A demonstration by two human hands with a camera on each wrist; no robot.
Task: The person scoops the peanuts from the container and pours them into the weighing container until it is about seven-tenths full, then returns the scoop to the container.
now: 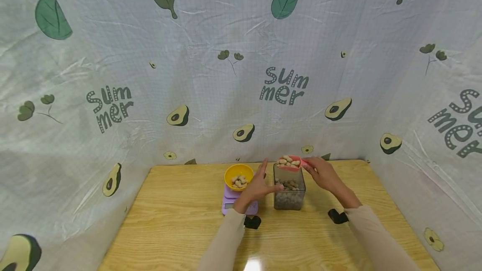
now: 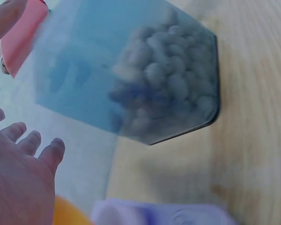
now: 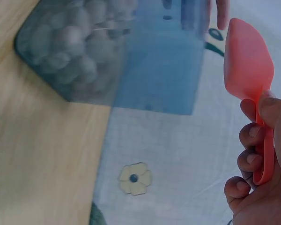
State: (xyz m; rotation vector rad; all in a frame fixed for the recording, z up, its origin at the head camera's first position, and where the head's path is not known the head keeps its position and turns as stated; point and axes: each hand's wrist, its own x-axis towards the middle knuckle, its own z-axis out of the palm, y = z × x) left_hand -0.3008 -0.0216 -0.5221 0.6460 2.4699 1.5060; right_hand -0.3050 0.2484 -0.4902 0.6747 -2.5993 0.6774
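Observation:
My right hand [image 1: 321,173] grips the handle of a red scoop [image 3: 248,61], fingers curled round it. Peanuts in their shells [image 1: 288,162] fill the scoop, which is over the top of a clear grey bin [image 1: 288,209]. More unshelled peanuts [image 2: 178,70] lie in the bin's lower part. My left hand [image 1: 257,185] is at the bin's left side, thumb and fingers spread, holding nothing. Left of it, a yellow bowl [image 1: 228,178] with several peanuts sits on a purple kitchen scale [image 1: 228,208], partly covered by the left hand and wrist.
All of this stands on a wooden table [image 1: 180,216] near its back edge. Behind and at both sides hangs a white sheet [image 1: 203,91] printed with avocados, leaves and lettering. Black wrist mounts [image 1: 337,216] sit under both forearms.

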